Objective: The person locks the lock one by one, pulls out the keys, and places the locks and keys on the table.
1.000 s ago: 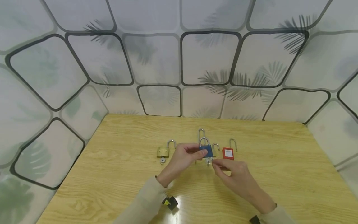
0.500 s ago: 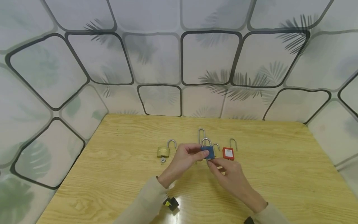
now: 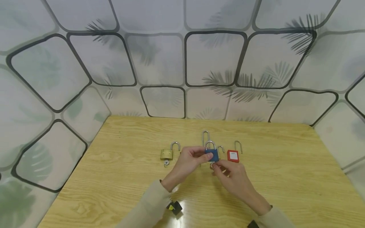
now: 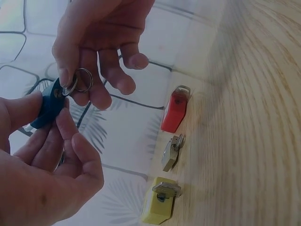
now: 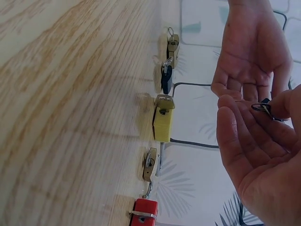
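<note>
My left hand pinches a blue padlock between thumb and fingers, above the table. Its metal shackle points up, and both legs appear to meet the body. My right hand is just below and to the right, pinching a key at the padlock's underside. In the left wrist view, key rings hang beside the right thumb, close to the keyhole side of the blue padlock. The key's blade is hidden, so how deep it sits cannot be told. In the right wrist view, fingers mostly cover the padlock.
A brass padlock with raised shackle and key lies left of the hands. A red padlock lies to the right. Between them are a black padlock, a yellow padlock and a small brass padlock. A patterned backdrop rises behind the table.
My right hand has moved left to the padlock's underside, where the keys hung more visibly a second ago. The blue padlock has shifted slightly right. Over the last half second little differs.
</note>
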`<state>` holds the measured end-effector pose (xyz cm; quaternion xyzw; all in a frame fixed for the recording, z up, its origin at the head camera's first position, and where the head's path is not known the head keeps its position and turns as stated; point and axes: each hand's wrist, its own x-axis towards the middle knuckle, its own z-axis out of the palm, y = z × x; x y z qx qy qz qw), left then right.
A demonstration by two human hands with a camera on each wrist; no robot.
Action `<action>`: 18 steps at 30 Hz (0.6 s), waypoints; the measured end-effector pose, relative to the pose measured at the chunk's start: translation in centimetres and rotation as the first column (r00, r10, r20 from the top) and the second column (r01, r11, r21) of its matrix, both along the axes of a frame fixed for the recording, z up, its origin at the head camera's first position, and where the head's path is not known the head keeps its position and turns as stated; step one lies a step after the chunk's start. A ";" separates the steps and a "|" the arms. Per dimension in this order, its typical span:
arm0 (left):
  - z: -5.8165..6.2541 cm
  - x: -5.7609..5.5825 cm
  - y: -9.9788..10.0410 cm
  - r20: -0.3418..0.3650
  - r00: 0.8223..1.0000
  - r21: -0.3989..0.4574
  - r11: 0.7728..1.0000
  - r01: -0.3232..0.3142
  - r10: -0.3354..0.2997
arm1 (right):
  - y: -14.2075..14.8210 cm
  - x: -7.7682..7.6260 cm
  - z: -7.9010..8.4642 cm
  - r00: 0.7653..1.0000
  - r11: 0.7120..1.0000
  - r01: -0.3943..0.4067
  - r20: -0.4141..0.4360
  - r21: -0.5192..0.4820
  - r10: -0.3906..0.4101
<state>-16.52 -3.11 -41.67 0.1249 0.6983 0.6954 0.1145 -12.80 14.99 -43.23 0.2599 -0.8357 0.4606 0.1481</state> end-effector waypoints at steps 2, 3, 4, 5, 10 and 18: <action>0.1 0.1 0.0 0.007 1.000 -0.006 1.000 -0.007 0.007 | 0.0 0.1 0.0 1.000 1.000 -0.005 0.008 -0.006 0.005; 0.1 0.1 0.0 0.013 1.000 -0.008 1.000 -0.012 0.012 | -0.1 0.1 0.0 1.000 1.000 -0.009 0.009 -0.009 0.009; 0.1 0.1 0.1 0.021 1.000 -0.007 1.000 -0.016 0.016 | -0.1 0.1 0.1 1.000 1.000 -0.011 0.013 -0.011 0.011; 0.1 0.1 0.1 0.026 0.999 -0.003 1.000 -0.021 0.021 | -0.1 0.1 0.1 1.000 1.000 -0.011 0.019 -0.010 0.011; 0.0 0.0 0.3 0.044 0.998 0.020 0.999 -0.047 0.046 | 0.0 0.1 0.2 0.998 1.000 0.013 0.061 -0.004 -0.013; 0.1 0.1 0.6 0.044 0.995 0.005 0.996 -0.089 0.089 | 0.2 -0.1 0.1 0.995 0.999 0.031 0.099 -0.008 -0.030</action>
